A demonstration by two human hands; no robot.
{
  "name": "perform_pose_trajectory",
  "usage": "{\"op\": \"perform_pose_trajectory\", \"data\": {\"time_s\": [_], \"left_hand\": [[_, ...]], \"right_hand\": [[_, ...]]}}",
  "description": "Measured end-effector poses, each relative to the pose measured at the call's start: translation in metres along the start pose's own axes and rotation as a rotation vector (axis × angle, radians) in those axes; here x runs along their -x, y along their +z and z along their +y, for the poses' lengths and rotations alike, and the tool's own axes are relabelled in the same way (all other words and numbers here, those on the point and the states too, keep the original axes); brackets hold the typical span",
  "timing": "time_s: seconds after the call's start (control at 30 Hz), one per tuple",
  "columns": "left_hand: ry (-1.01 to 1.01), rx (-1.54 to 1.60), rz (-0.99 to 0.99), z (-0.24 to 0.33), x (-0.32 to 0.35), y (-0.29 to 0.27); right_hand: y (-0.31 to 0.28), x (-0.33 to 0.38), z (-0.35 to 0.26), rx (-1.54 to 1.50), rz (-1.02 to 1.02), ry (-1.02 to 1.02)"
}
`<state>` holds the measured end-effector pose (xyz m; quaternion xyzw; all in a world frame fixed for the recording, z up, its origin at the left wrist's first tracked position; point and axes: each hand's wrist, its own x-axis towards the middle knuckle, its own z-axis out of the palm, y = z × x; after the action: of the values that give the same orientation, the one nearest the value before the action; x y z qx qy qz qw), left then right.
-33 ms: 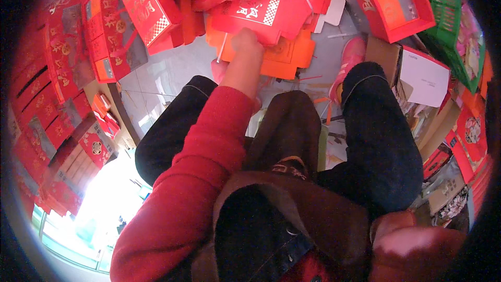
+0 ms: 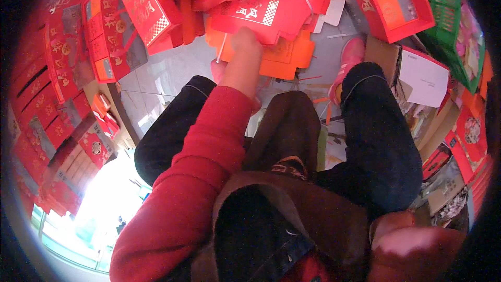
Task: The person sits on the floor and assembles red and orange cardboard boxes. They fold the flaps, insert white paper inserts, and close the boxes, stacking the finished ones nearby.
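Note:
My left hand [image 2: 246, 42], below a red sleeve, reaches forward to the near edge of a flat red carton [image 2: 284, 13] with gold print and a checked band. Its fingers look curled down at that edge, though their tips are hidden. Under this carton lie orange card pieces [image 2: 287, 57] with stepped edges. A thin white strip [image 2: 223, 47] sticks out beside my wrist. At the lower right a blurred, sunlit red shape, probably my right sleeve [image 2: 417, 245], comes close to the camera; my right hand cannot be made out.
Red gift boxes [image 2: 148, 13] are piled ahead and at the left. At the far right stand a green plastic basket [image 2: 443, 15] and a brown carton [image 2: 381, 57] with a white sheet [image 2: 424, 77] by it. Scraps litter the tiled floor [image 2: 151, 81] between my legs.

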<state>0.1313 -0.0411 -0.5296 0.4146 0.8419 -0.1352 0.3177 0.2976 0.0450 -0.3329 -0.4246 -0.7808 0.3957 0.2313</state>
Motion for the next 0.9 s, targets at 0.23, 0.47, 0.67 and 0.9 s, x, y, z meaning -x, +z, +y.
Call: {"op": "perform_pose_trajectory", "data": {"time_s": [0.23, 0.47, 0.67, 0.9], "left_hand": [[-0.440, 1.625, 0.107, -0.006, -0.038, 0.003], [-0.409, 2.172, 0.077, -0.040, 0.021, -0.001], [0.034, 1.861, 0.105, -0.006, 0.188, -0.064], [0.494, 1.627, 0.358, -0.012, 0.318, -0.127]], "right_hand": [[-0.028, 0.028, -0.019, -0.110, -0.019, -0.041], [-0.100, 0.108, -0.099, -0.255, 0.140, -0.417], [-0.081, 0.096, -0.087, -0.049, 0.235, -0.129], [-0.069, 0.151, -0.098, -0.609, -0.138, 0.074]]}}
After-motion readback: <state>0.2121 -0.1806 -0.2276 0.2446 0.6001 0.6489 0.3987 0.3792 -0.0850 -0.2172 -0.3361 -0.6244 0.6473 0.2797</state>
